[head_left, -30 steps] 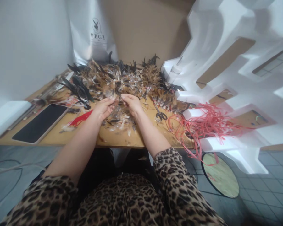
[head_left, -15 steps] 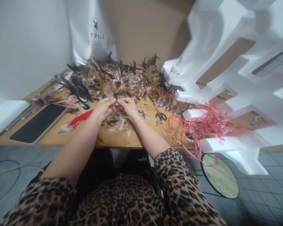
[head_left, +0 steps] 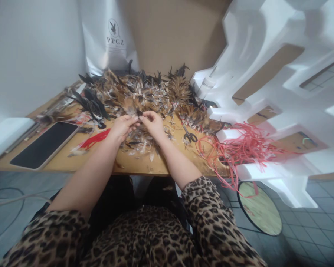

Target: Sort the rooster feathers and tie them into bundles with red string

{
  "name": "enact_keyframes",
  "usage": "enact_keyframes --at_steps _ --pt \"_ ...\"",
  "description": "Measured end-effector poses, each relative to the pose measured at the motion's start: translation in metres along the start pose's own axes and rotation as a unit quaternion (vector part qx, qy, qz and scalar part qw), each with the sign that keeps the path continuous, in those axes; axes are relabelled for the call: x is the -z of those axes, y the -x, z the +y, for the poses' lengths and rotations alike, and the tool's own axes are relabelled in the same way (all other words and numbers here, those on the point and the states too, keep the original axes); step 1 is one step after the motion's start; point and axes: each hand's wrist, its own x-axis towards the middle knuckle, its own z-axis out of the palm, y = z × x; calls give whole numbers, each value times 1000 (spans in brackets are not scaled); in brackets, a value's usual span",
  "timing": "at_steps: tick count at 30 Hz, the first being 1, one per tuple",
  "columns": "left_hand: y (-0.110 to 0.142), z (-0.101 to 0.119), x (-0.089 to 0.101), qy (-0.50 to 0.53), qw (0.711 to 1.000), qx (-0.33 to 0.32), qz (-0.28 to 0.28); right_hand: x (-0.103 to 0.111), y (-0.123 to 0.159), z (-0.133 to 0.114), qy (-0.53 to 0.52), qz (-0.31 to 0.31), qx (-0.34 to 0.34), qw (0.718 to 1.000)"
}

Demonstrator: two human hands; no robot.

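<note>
left hand (head_left: 124, 127): pinching wispy brown feathers (head_left: 131, 106) | right hand (head_left: 153, 124): curled | ribbons (head_left: 250, 142): flat, tangled

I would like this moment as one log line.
left hand: pinching feathers; right hand: close beside left; scissors: on table, right; smartphone: on table, left

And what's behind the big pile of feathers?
Behind the feather pile stands a silvery bag with a rabbit logo, beside a brown panel. The feathers cover the panel's bottom edge, so anything low back there can't be seen.
</note>
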Motion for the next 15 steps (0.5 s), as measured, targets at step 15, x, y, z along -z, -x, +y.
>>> enact_keyframes --at_steps 15 --pt "6 5 4 51 989 91 -108 20 -3 -11 -126 -176 -49 975"
